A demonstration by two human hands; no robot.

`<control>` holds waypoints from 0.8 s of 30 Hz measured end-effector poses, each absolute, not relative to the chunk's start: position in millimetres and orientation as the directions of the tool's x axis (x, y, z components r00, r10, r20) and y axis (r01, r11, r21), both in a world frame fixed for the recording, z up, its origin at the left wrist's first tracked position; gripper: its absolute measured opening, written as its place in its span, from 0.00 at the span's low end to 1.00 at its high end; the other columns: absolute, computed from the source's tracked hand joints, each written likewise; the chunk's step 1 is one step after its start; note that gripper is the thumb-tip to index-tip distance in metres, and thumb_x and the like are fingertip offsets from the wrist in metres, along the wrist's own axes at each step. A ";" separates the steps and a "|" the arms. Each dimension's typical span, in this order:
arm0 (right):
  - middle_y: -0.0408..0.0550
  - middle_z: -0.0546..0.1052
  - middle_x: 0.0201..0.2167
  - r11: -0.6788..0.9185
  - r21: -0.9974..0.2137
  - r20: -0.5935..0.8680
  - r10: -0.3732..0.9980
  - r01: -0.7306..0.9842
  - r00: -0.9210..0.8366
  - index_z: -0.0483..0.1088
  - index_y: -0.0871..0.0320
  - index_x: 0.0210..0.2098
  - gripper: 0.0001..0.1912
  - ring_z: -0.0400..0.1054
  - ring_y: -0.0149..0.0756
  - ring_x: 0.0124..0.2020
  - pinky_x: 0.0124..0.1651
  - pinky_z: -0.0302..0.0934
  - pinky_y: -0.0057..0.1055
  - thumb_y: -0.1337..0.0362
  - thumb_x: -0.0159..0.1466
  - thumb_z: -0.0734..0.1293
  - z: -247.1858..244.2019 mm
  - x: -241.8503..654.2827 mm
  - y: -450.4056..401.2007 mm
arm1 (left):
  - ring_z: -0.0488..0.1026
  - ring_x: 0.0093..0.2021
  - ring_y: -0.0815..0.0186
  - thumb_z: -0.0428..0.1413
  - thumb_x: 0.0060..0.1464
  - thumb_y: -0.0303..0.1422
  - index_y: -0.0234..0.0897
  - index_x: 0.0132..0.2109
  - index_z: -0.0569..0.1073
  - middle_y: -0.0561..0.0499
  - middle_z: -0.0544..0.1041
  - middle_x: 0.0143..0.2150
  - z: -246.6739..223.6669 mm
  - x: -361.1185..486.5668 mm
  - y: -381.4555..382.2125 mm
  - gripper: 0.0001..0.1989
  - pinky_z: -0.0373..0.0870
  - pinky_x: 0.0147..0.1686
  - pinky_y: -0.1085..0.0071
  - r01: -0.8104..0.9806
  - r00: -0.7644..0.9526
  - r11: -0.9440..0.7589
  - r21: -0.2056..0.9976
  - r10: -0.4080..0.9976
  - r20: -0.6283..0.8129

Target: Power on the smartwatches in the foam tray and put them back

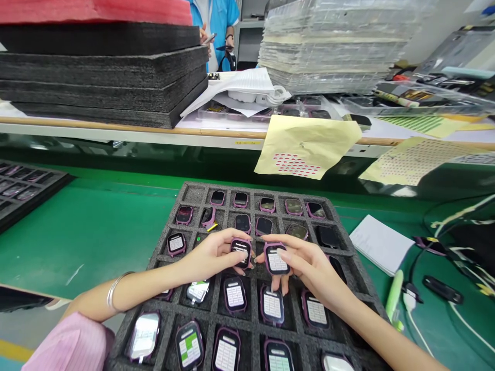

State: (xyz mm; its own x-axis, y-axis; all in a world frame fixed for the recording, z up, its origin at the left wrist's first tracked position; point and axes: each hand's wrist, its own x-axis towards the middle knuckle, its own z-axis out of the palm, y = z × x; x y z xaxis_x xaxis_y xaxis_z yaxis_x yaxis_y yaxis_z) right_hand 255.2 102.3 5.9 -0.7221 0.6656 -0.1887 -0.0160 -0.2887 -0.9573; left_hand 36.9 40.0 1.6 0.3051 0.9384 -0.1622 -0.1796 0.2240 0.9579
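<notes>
My left hand [222, 252] is closed round a purple-framed watch [240, 252] with white text lines on its dark screen, the thumb on its face. Beside it, my right hand [297, 257] grips another purple-framed watch [277, 259] showing a white grid. Both are held above a black foam tray [253, 330] whose compartments hold several more watches. Near rows have lit screens, such as the watch [234, 294] with a white grid; far-row screens, like that of one watch [241, 199], are dark. One tilted watch [208, 216] has a yellow strip by it.
Another foam tray [31, 193] with watches lies at left. On the right are white paper [381, 245], a green pen-like object [394, 293], a black device [443, 289] and cables. The shelf above holds stacked foam [104, 72] and clear trays [328, 46]. A person [218, 26] stands behind.
</notes>
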 end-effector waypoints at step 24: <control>0.54 0.71 0.43 0.601 -0.539 0.070 0.730 0.590 -0.680 0.69 0.58 0.52 0.21 0.67 0.47 0.44 0.47 0.64 0.44 0.59 0.60 0.70 15.6 340.7 109.1 | 0.71 0.41 0.67 0.58 0.51 0.24 0.41 0.57 0.60 0.52 0.71 0.39 2.3 40.4 32.1 0.28 0.68 0.46 0.67 -0.026 0.359 0.196 0.980 0.917 -0.174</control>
State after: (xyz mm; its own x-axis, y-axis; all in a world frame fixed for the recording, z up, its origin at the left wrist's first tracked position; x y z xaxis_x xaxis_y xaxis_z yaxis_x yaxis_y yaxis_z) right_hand 340.7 109.1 15.6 -0.6796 0.7303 0.0696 0.5902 0.6006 -0.5394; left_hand 40.4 32.1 2.3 0.3589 0.9170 -0.1738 -0.0259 0.1959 0.9803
